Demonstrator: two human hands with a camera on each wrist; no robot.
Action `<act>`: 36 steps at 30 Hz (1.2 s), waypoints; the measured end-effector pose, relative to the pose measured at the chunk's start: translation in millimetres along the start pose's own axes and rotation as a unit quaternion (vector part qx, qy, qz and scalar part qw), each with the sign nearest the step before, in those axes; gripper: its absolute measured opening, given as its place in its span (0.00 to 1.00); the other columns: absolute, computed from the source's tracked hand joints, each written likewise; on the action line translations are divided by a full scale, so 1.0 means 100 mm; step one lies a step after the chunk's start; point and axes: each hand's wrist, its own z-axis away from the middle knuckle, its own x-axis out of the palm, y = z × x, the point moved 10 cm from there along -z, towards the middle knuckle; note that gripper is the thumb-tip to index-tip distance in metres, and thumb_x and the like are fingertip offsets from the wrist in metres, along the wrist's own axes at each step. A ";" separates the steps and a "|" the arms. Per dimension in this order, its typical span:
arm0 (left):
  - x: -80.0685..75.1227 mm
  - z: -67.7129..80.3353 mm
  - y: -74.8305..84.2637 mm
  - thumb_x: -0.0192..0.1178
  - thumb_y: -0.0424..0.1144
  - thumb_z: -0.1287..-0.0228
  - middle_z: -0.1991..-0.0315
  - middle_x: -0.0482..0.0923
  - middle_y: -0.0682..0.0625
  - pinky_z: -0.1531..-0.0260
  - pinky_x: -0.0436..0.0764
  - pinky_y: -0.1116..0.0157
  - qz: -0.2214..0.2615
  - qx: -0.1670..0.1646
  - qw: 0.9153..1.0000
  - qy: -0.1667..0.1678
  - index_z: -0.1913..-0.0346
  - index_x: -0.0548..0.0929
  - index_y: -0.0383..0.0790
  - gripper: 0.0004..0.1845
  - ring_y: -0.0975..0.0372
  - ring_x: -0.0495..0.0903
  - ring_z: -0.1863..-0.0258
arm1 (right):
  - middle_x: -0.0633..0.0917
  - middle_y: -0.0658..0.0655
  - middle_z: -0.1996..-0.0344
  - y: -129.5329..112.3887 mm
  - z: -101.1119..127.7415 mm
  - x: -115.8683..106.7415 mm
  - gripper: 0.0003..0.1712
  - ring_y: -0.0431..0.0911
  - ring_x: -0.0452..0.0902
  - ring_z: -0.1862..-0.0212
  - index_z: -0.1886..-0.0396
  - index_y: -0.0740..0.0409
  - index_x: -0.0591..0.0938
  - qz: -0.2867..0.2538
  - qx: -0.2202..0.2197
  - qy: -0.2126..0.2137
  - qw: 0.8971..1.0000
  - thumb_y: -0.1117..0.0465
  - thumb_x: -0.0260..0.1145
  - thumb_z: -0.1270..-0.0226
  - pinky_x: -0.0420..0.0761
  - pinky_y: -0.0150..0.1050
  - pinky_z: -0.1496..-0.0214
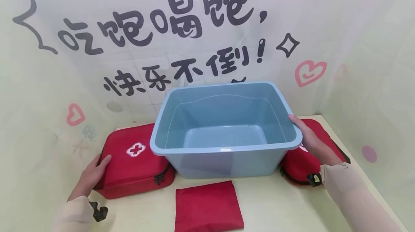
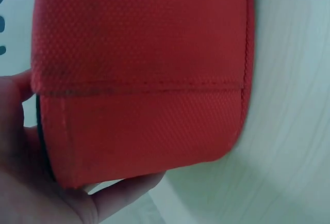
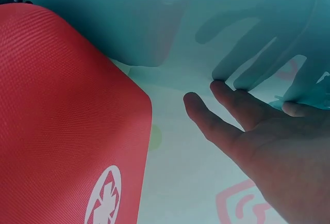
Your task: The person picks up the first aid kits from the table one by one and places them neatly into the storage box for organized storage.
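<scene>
1. Your left hand (image 1: 92, 174) has its grip closed on the left end of the red zipped fabric first-aid case (image 1: 134, 160), left of the light-blue plastic bin (image 1: 227, 131).
2. Your right hand (image 1: 308, 136) lies open-fingered against the bin's right rim.
3. The bin is empty, so nothing looks packed yet.

My left hand (image 1: 92, 174) grips red first-aid pouch (image 1: 134, 160) lower left, lying flat; my right hand (image 1: 308, 136) touches empty blue tub (image 1: 227, 124), centre frame, upright

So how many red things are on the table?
3: a red first-aid bag left of the blue tub, held by the left hand; another bag under the right hand; a flat pouch in front.
</scene>
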 end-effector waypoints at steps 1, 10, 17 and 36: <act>0.00 0.01 -0.02 0.31 0.66 0.26 0.29 0.46 0.21 0.37 0.64 0.36 0.009 -0.003 1.000 -0.004 0.24 0.34 0.27 0.48 0.31 0.57 0.35 | 0.50 0.70 0.25 0.00 0.00 0.00 0.42 0.70 0.51 0.29 0.19 0.52 0.36 -0.001 -0.001 0.001 1.000 0.40 0.38 0.21 0.63 0.69 0.35; 0.07 0.10 -0.30 0.40 0.71 0.31 0.48 0.72 0.29 0.57 0.84 0.48 0.117 -0.067 0.987 -0.089 0.27 0.45 0.21 0.55 0.52 0.78 0.56 | 0.49 0.69 0.25 -0.01 -0.03 0.03 0.43 0.69 0.51 0.29 0.19 0.53 0.35 -0.007 -0.008 0.002 1.000 0.39 0.38 0.21 0.64 0.67 0.34; 0.15 0.14 -0.39 0.44 0.67 0.28 0.48 0.75 0.36 0.54 0.83 0.44 0.184 -0.069 0.973 -0.120 0.25 0.41 0.25 0.51 0.54 0.80 0.56 | 0.49 0.70 0.26 -0.01 -0.03 0.04 0.43 0.68 0.50 0.29 0.20 0.56 0.35 -0.023 -0.009 0.002 1.000 0.40 0.37 0.21 0.65 0.62 0.35; 0.21 0.18 -0.56 0.48 0.54 0.23 0.50 0.75 0.46 0.46 0.79 0.45 0.283 -0.063 0.942 -0.167 0.24 0.38 0.25 0.46 0.54 0.80 0.53 | 0.50 0.70 0.27 -0.02 -0.02 0.03 0.42 0.61 0.53 0.31 0.20 0.57 0.37 -0.039 -0.006 0.015 0.999 0.40 0.35 0.21 0.68 0.49 0.40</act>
